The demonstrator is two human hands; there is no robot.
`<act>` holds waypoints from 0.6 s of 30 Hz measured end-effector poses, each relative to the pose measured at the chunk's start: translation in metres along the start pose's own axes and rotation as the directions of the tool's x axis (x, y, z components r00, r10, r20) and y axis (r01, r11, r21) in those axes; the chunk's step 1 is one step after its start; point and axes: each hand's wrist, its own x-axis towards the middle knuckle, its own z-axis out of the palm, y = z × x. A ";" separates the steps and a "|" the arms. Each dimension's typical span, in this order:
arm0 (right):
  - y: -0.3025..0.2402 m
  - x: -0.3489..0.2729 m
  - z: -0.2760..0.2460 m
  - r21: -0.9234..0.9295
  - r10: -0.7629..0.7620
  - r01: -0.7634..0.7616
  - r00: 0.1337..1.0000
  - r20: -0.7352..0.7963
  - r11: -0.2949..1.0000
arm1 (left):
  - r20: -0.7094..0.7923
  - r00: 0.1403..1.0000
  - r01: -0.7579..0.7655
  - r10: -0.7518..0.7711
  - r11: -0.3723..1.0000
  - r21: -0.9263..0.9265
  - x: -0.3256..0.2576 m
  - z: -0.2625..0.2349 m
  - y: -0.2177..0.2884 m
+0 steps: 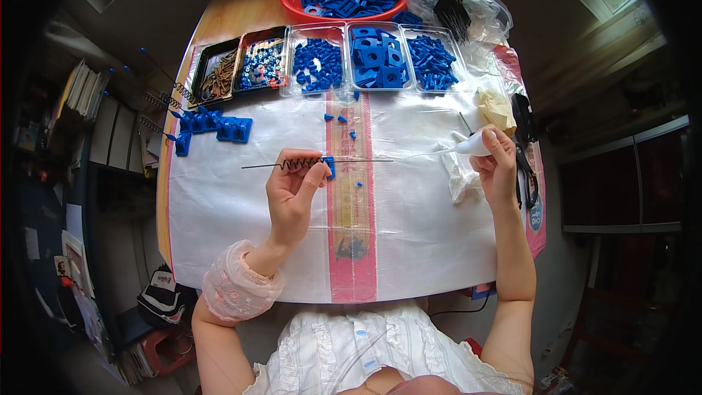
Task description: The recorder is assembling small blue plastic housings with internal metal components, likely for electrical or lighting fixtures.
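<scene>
My left hand (291,203) is closed around a dark coil spring (292,164) with straight wire ends, held level over the middle of the table. A small blue plastic piece (331,168) sits at the coil's right end, by my fingertips. Beyond it a thin straight wire (365,161) runs on to the right. On the right, my right hand (499,168) grips a white squeeze bottle (474,145), tilted with its tip toward the left. A fine pale line (420,154) reaches from that tip toward the wire; whether it is a nozzle or a strand I cannot tell.
Trays of blue parts (317,66), beads and screws (221,77) line the back, before a red basin (289,9). Blue-based spring assemblies (234,129) stand at left, wires sticking up. Small blue pieces (342,119) lie mid-table. Crumpled tissue (461,179) and black-handled scissors (528,179) lie right.
</scene>
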 end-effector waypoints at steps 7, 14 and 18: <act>-0.007 -0.008 0.005 -0.071 -0.111 0.111 0.994 0.003 0.991 | 0.004 1.000 0.014 -0.014 1.000 -0.009 0.000 -0.001 -0.001; -0.019 -0.021 0.010 -0.232 -0.240 0.236 0.971 0.012 0.944 | 0.013 1.000 0.029 -0.029 1.000 0.001 0.000 0.000 0.000; -0.020 -0.021 0.009 -0.270 -0.264 0.257 0.964 0.011 0.928 | 0.016 0.999 0.033 -0.033 0.999 0.015 0.000 0.000 -0.001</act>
